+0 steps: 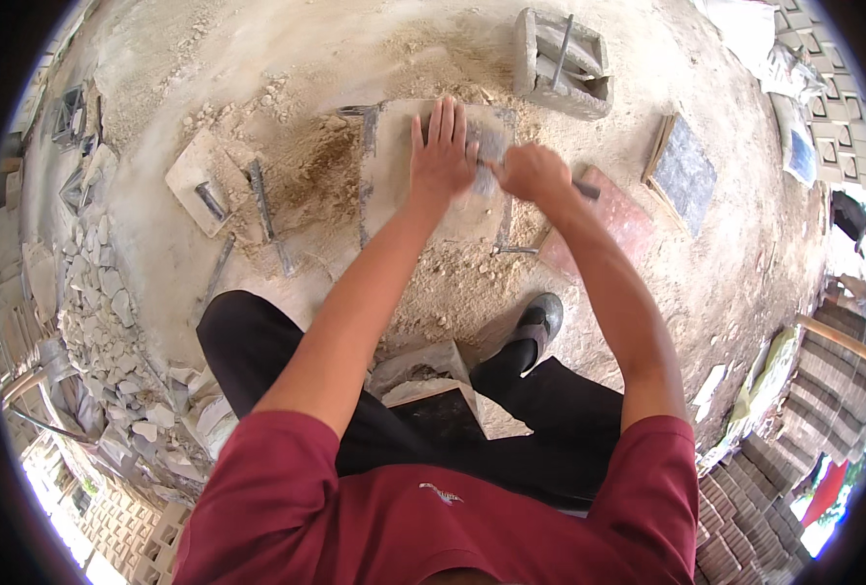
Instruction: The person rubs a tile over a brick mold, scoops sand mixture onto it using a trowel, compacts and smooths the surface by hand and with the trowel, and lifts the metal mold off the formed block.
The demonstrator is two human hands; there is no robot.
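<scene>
My left hand (442, 161) lies flat, fingers stretched, on a dusty square slab (389, 200) with dark metal edges, set on the sandy ground in front of me. Closed beside it, my right hand (532, 174) grips a dark-handled tool (587, 188). The handle's end sticks out to the right of the fist. Between both hands the slab has a grey, smeared patch, where the tool's working end is too blurred to make out. Left of the slab, loose brown powder (321, 171) is heaped. A metal rod (517, 251) pokes out at its lower right corner.
A plastering float (207, 185) and a metal bar (270, 216) lie left. To the right are a reddish slab (604, 219), a grey-faced square board (687, 175) and a concrete block (562, 63) holding a rod. Rubble (111, 322) covers the far left; stacked tiles (828, 390) stand right.
</scene>
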